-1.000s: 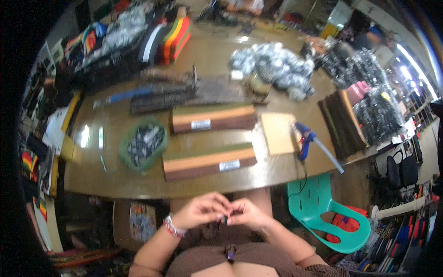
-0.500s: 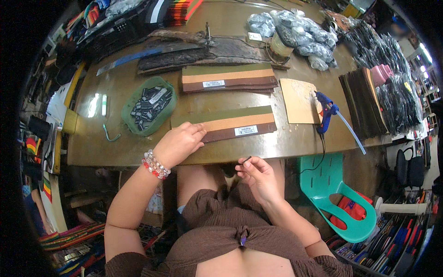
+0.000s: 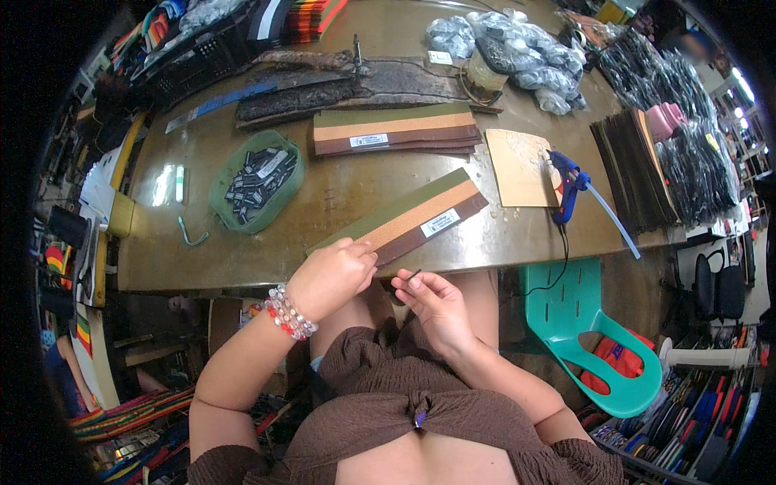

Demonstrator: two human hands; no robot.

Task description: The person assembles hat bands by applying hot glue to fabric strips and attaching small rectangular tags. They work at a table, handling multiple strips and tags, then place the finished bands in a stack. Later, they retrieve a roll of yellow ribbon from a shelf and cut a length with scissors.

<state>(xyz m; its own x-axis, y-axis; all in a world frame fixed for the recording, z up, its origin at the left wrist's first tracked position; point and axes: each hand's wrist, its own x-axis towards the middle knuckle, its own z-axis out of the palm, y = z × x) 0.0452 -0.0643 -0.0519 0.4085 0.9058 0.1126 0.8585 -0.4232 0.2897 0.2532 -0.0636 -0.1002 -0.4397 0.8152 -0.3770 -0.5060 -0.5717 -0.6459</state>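
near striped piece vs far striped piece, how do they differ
The near striped piece lies slanted; the far striped piece lies nearly straight across. The left hand touches the near piece; no hand touches the far piece. The near piece's white label sits toward its right end, the far piece's left of its middle. Both have green, orange and brown bands.
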